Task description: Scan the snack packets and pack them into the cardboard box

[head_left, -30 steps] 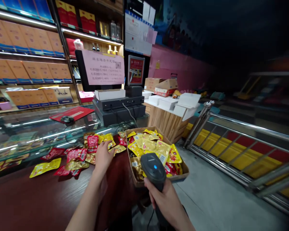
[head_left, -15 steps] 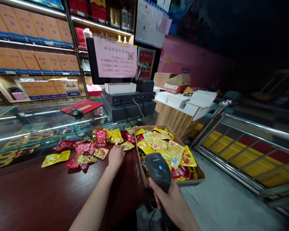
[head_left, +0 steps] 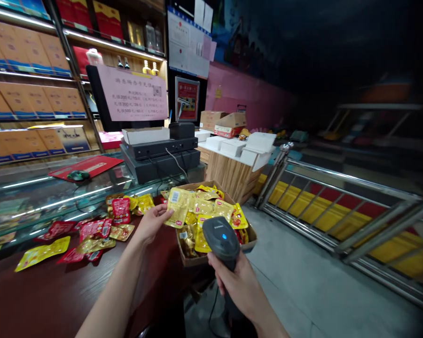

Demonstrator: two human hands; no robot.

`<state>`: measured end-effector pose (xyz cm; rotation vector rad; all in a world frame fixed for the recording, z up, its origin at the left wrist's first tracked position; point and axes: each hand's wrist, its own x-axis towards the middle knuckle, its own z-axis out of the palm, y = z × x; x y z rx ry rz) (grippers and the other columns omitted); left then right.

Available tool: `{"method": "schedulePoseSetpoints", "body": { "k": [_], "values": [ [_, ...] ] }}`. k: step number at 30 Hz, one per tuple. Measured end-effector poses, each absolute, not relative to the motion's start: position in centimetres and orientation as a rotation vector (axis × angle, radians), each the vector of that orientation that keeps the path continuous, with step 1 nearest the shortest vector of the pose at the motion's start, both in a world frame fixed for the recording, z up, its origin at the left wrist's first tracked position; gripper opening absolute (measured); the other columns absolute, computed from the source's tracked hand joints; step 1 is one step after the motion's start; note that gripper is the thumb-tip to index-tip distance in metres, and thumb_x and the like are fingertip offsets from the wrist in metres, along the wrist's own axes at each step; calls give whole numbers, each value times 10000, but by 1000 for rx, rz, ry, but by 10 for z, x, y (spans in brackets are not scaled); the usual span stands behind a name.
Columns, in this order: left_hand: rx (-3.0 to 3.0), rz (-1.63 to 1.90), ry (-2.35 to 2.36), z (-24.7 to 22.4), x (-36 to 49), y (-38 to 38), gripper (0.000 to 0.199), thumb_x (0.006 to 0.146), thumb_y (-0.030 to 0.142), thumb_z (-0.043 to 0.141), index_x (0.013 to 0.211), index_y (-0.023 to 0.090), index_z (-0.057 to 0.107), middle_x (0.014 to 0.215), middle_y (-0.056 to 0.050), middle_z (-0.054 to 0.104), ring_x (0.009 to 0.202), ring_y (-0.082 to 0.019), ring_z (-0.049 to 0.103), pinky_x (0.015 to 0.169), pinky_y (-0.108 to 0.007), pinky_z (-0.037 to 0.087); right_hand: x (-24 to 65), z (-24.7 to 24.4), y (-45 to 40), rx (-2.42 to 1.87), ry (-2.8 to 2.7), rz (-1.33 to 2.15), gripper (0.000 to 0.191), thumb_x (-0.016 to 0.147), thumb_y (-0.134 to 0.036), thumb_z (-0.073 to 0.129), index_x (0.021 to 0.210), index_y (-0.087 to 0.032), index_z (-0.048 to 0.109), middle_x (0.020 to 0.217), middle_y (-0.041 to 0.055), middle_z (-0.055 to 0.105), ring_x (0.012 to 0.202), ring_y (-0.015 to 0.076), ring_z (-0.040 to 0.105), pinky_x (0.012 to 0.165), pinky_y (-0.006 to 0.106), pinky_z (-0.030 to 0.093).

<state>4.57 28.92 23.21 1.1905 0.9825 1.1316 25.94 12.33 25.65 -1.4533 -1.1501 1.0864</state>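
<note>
My left hand [head_left: 151,224] pinches the edge of a pale yellow snack packet [head_left: 178,206], raised at the left side of a cardboard box [head_left: 193,261]. A barcode shows near the packet's top. My right hand [head_left: 234,277] is wrapped round the handle of a black barcode scanner [head_left: 221,237] with a blue light on top; its head is in front of the box. Yellow and gold packets fill the box. On the dark red table, left of my left hand, lie loose packets, among them a red packet [head_left: 121,210] and a yellow packet [head_left: 44,253].
Behind the table runs a glass display counter [head_left: 102,190] bearing a mouse [head_left: 78,175] and a monitor with a pink paper sign [head_left: 136,96]. White boxes [head_left: 229,146] stand on a wooden cabinet. A metal railing [head_left: 338,188] stands at the right above the grey floor.
My left hand has lifted a pale yellow packet to the box's left edge. The scanner stays in my right hand. The view has turned right, so the surroundings appear further left.
</note>
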Motion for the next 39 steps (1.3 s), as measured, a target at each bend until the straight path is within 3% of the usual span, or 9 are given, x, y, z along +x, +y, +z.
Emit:
{"method": "schedulePoseSetpoints", "body": {
  "k": [5,11,15,25,35,39],
  "values": [
    [1487,929,947,274,95,284,507,594,498,882,941,152,753,892,-50,765,791,-183,682,743,-274,513,277,275,115,-1411,-1154,1041,437,810,-621,698,838,-209,553,464,-85,493,375,92,442,396,215,400],
    [1589,784,932,299,135,298,513,559,507,882,895,153,724,706,12,681,575,-112,548,536,-231,413,294,273,109,-1421,-1057,1014,401,809,-572,726,886,-217,556,460,-97,501,354,93,439,371,205,386],
    [1577,779,875,299,148,306,450,580,520,879,777,158,699,724,-4,690,624,-116,568,561,-224,425,302,268,107,-1424,-1027,996,407,818,-581,711,900,-214,557,458,-98,498,358,97,449,377,204,392],
    [1574,745,852,295,156,310,452,559,495,875,827,157,741,713,-16,701,558,-121,551,551,-245,425,308,278,103,-1454,-1030,948,361,847,-554,695,893,-217,574,452,-89,511,374,115,485,399,217,409],
    [1582,788,878,292,156,315,427,583,497,882,799,156,743,688,-8,693,529,-108,540,534,-241,427,307,274,100,-1401,-1017,1000,435,824,-606,695,927,-202,572,454,-95,493,372,106,454,390,213,387],
    [1541,1025,958,281,154,338,528,545,493,893,919,147,753,808,-57,756,681,-171,662,657,-278,510,306,271,101,-1427,-1017,1004,486,808,-653,694,931,-195,589,442,-91,488,378,110,448,395,223,389]
  ]
}}
